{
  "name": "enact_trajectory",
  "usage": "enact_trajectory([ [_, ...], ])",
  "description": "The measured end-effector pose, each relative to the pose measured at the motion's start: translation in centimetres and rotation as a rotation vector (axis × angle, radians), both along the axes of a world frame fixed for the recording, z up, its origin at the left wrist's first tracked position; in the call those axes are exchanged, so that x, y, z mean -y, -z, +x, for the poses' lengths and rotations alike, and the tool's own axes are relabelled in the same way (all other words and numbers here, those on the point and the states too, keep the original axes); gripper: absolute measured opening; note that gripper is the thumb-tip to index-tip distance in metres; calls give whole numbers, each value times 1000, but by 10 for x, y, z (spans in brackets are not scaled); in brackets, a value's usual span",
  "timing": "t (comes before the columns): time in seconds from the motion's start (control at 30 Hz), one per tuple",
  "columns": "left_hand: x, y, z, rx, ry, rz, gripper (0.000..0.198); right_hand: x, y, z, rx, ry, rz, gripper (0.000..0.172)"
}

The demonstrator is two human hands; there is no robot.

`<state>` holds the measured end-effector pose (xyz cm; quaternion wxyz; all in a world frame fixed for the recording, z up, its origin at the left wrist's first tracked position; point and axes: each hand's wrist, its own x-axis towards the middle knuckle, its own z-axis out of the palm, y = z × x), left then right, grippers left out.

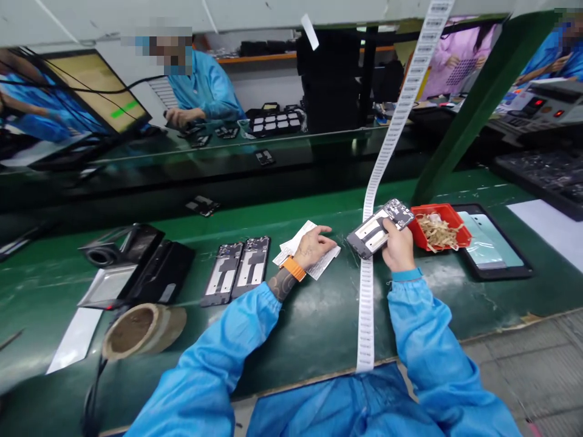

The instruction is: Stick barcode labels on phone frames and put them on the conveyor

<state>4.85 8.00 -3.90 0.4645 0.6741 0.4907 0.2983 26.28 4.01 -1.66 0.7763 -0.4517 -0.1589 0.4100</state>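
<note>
My right hand (398, 247) grips a phone frame (379, 228) with bare circuitry, tilted just above the green bench. My left hand (312, 244) lies on white label sheets (325, 261), fingers curled over them. A long white label strip (367, 285) hangs from above and runs down between my hands to the bench edge. Two more phone frames (237, 270) lie side by side left of my left hand.
A red tray (446, 213) of tan scraps sits right of my right hand, beside a dark tablet-like tray (494, 246). At left stand a black fixture (136, 264) and a tape roll (141, 329). A person in blue (200, 91) works across the belt.
</note>
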Motion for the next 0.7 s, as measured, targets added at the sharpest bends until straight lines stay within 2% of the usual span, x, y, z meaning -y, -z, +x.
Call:
enact_trajectory([
  [0.13, 0, 7, 2, -61, -18, 45, 48, 1, -2, -1, 12, -7, 9, 24],
  [0.3, 6, 2, 7, -145, -33, 129, 49, 1, -2, 1, 9, -18, 6, 23],
  [0.53, 18, 0, 19, -386, -51, 328, 46, 2, -2, 3, 6, -13, 24, 19],
  [0.7, 20, 1, 26, -545, -60, 321, 46, 1, -2, 4, 5, -20, 33, 20],
])
